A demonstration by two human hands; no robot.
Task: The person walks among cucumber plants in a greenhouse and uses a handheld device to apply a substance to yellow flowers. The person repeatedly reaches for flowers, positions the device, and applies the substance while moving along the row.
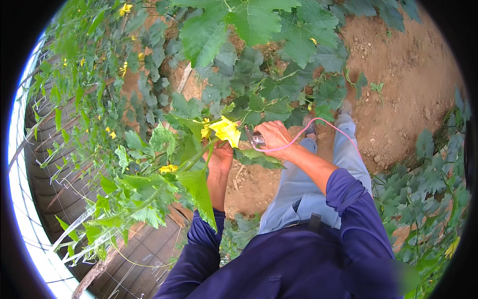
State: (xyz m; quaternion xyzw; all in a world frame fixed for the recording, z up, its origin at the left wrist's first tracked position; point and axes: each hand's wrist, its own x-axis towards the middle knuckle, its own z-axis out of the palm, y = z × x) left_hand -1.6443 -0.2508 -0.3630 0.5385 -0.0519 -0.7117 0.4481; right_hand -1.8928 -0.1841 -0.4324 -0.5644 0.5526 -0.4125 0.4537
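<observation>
My left hand point(219, 157) is raised among the vine's stems, its fingers partly hidden behind a large yellow flower point(226, 130); whether they grip a stem I cannot tell. Just right of the flower, my right hand point(274, 136) is closed around a small dark, shiny handheld tool point(258, 139) with a thin tip pointing toward the bloom. A pink cord point(319, 119) loops from near this tool over my forearm and down by my leg. Thick green stems point(194, 159) and broad leaves surround my left hand. Another yellow flower point(168, 168) sits lower left.
Leafy vines with yellow flowers climb thin netting at the left, over dark roof-like sheets point(149, 246) and a wooden pole point(99, 271). Big leaves point(239, 22) hang in front. Brown soil point(403, 74) lies around my feet; more vines point(422, 187) grow at the right.
</observation>
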